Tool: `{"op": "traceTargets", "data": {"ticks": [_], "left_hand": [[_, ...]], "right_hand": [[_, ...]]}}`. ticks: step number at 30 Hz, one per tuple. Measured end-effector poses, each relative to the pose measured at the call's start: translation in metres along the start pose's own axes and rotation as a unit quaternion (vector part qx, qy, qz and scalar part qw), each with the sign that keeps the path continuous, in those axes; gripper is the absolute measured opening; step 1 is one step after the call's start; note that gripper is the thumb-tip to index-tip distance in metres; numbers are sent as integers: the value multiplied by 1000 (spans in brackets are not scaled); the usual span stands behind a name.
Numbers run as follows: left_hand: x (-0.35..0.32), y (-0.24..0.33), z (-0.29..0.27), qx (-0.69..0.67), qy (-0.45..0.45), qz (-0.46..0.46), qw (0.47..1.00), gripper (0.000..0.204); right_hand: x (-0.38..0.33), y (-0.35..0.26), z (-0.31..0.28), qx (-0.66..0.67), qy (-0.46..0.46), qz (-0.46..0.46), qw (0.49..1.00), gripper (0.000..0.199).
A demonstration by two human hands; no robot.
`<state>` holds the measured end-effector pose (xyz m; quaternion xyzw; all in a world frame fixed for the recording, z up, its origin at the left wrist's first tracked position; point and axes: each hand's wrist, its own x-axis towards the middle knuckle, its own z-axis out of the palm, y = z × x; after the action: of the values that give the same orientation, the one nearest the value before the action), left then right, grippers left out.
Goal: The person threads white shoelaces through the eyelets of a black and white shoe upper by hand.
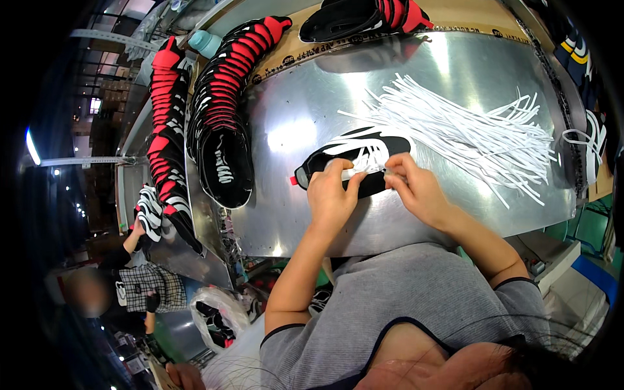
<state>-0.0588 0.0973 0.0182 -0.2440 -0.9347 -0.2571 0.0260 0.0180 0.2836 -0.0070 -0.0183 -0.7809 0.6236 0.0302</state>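
Observation:
A black shoe upper (398, 143) with a white side stripe and a red heel tab lies sideways on the metal table, its heel to the left. White shoelace (372, 158) crosses its throat. My left hand (333, 195) rests over the collar side, thumb and forefinger pinched on the lace at the throat. Opposite it, my right hand (419, 194) is closed in a pinch on the lace at the shoe's near side; the fingertips hide the exact bit of lace. Beyond the shoe spreads a loose bundle of white shoelaces (468, 130).
A long nested row of black-and-red uppers (227, 97) runs along the table's left side, with another row (166, 123) beyond it. More uppers (364, 19) lie at the far edge. A laced shoe (593, 146) stands at right. A co-worker (140, 286) handles striped uppers at left.

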Motion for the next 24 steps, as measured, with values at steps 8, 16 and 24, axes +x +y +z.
{"op": "traceTargets", "data": {"ticks": [8, 16, 24], "left_hand": [[4, 6, -1, 0, -14, -23, 1000, 27], [-5, 3, 2, -61, -11, 47, 997, 21], [-2, -10, -3, -167, -10, 48, 985, 20]], "right_hand": [[7, 8, 0, -83, -57, 22, 995, 20], [17, 7, 5, -90, -70, 36, 993, 18], [22, -5, 12, -47, -56, 67, 995, 21]]}}
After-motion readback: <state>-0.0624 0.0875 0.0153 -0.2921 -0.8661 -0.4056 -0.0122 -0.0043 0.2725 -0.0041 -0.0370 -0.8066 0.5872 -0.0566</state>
